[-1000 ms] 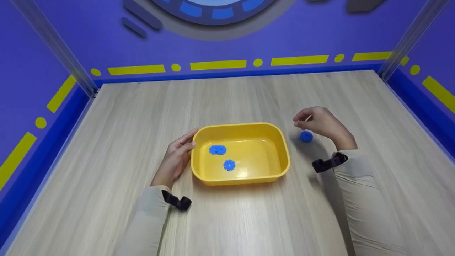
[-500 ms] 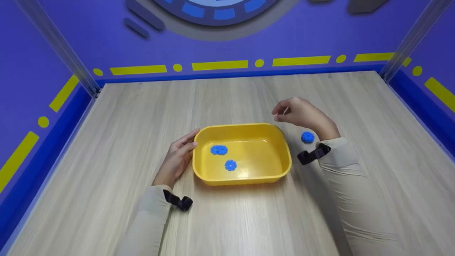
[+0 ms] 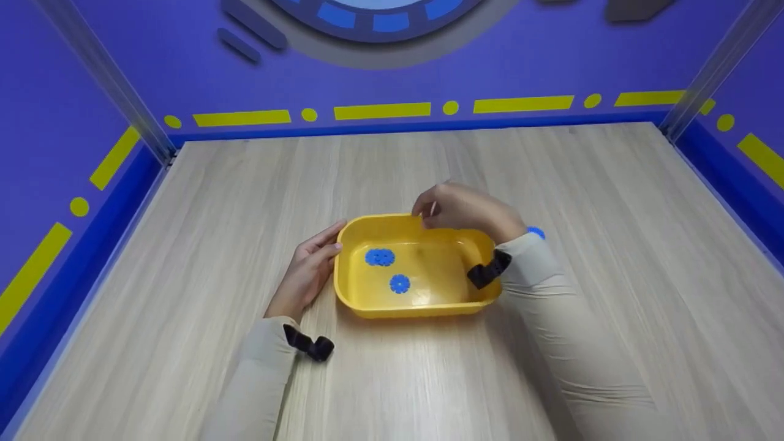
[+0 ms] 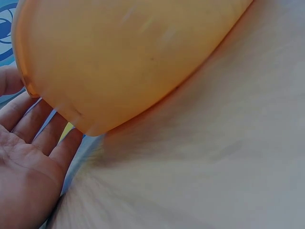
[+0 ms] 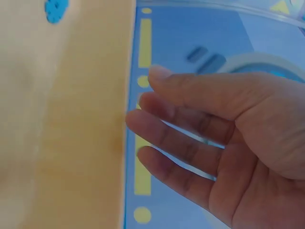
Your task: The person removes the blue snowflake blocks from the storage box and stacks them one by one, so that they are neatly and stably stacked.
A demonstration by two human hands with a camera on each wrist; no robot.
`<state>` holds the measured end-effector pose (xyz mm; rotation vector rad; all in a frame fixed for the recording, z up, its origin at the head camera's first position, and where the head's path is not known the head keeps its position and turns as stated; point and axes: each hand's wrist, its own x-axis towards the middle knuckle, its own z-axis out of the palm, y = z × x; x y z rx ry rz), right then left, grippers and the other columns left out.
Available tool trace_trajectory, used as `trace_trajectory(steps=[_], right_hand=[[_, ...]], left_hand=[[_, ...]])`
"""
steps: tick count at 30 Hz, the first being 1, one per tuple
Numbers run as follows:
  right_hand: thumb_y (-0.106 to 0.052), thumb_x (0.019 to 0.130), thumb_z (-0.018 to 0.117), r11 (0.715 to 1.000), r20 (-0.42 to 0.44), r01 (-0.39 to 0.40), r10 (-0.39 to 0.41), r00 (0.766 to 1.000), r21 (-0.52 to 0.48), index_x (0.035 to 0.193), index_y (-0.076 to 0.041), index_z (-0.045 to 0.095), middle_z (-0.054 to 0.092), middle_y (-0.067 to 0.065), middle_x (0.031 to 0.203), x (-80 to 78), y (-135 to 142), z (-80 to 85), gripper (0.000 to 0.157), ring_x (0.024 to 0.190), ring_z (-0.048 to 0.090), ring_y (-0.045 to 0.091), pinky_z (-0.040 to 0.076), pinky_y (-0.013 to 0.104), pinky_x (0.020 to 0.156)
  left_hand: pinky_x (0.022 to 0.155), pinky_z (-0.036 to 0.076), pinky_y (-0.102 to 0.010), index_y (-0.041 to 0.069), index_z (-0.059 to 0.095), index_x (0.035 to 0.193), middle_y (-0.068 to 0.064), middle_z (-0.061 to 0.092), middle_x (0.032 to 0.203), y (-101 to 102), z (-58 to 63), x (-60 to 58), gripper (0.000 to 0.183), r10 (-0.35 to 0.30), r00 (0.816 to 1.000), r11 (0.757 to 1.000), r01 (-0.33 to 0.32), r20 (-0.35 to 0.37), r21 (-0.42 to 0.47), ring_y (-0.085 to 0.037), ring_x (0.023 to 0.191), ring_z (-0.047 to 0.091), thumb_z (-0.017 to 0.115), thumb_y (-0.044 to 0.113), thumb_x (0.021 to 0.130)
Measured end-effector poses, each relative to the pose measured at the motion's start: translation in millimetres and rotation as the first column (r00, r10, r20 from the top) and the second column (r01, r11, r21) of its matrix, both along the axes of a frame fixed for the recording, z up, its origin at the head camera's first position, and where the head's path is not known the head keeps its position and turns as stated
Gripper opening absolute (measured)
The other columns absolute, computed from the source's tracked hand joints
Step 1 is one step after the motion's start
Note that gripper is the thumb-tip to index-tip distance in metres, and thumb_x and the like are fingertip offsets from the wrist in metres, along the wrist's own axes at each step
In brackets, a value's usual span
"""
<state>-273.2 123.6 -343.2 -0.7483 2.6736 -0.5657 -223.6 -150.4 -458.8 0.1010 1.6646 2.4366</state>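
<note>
A yellow plastic tub (image 3: 419,311) stands upright on the table, with my left hand (image 3: 306,266) gripping its left side. In the left wrist view the thumb is at the rim, and the fingers (image 4: 47,136) lie along the outer wall. Inside the tub are two overlapping blue snowflake discs (image 3: 380,257) and a separate one (image 3: 400,284). My right hand (image 3: 468,208) hangs over the tub's far rim, its fingers loosely bent; nothing shows between them in the right wrist view. Behind the right wrist, more blue discs (image 3: 536,232) on the table are mostly hidden by the sleeve.
The wooden tabletop (image 3: 245,202) runs back to a blue-purple wall (image 3: 520,55) with yellow dashes. Side walls close it in at left and right. Each wrist wears a black camera mount (image 3: 308,344).
My right hand has moved left, from above the blue discs on the table to the tub's far rim. The left hand keeps its hold, and the discs in the tub stay put.
</note>
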Motion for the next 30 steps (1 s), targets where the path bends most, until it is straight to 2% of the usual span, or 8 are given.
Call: trace_trajectory(steps=[5,10,16,20,30], right_hand=[[-0.008,0.088,0.067,0.993,0.017,-0.117,0.117,0.993,0.032,0.12,-0.011,0.069,0.07,0.005,0.109,-1.3,-22,-8.5,0.032,0.099,0.061,0.021,0.054,0.035,0.091],[-0.008,0.087,0.069,0.98,0.042,-0.192,0.19,0.981,0.043,0.12,-0.009,0.068,0.07,0.007,0.111,-2.1,-40,-17.0,0.033,0.099,0.061,0.021,0.054,0.034,0.092],[-0.012,0.088,0.069,0.971,0.11,-0.201,0.187,0.976,0.127,0.124,-0.012,0.066,0.068,0.003,0.116,-0.5,-56,-27.8,0.037,0.102,0.061,0.018,0.052,0.033,0.097],[-0.012,0.089,0.068,0.969,0.135,-0.199,0.18,0.974,0.146,0.124,-0.014,0.065,0.067,0.003,0.118,1.2,-63,-32.4,0.036,0.103,0.061,0.018,0.051,0.034,0.098],[-0.01,0.086,0.07,0.965,0.15,-0.199,0.174,0.973,0.169,0.114,-0.016,0.071,0.069,-0.002,0.107,3.7,-69,-41.5,0.028,0.092,0.058,0.017,0.052,0.032,0.094]], left_hand=[[0.107,0.042,-0.028,-0.003,0.037,0.145,-0.015,0.037,0.152,0,-0.4,-1.0,0.053,-0.006,1.0,1.0,0.006,0.004,-0.002,-0.021,0.136,0.04,0.047,-0.003,0.093],[0.107,0.042,-0.028,-0.004,0.037,0.145,-0.016,0.036,0.153,0,0.0,-1.9,0.053,-0.008,1.0,1.0,0.008,0.004,0.001,-0.02,0.137,0.039,0.047,-0.004,0.093],[0.107,0.043,-0.026,-0.003,0.038,0.145,-0.015,0.037,0.152,-1,-0.4,-1.9,0.052,-0.002,1.0,1.0,0.002,0.012,-0.001,-0.02,0.137,0.04,0.047,-0.004,0.093],[0.107,0.042,-0.027,-0.004,0.036,0.145,-0.016,0.036,0.153,-1,-0.9,-2.4,0.053,-0.008,1.0,1.0,0.008,0.009,0.005,-0.02,0.136,0.04,0.047,-0.004,0.093],[0.11,0.039,-0.03,-0.003,0.037,0.145,-0.014,0.036,0.153,-2,0.1,-1.9,0.053,-0.013,1.0,1.0,0.013,0.009,-0.006,-0.022,0.139,0.037,0.047,-0.002,0.094]])
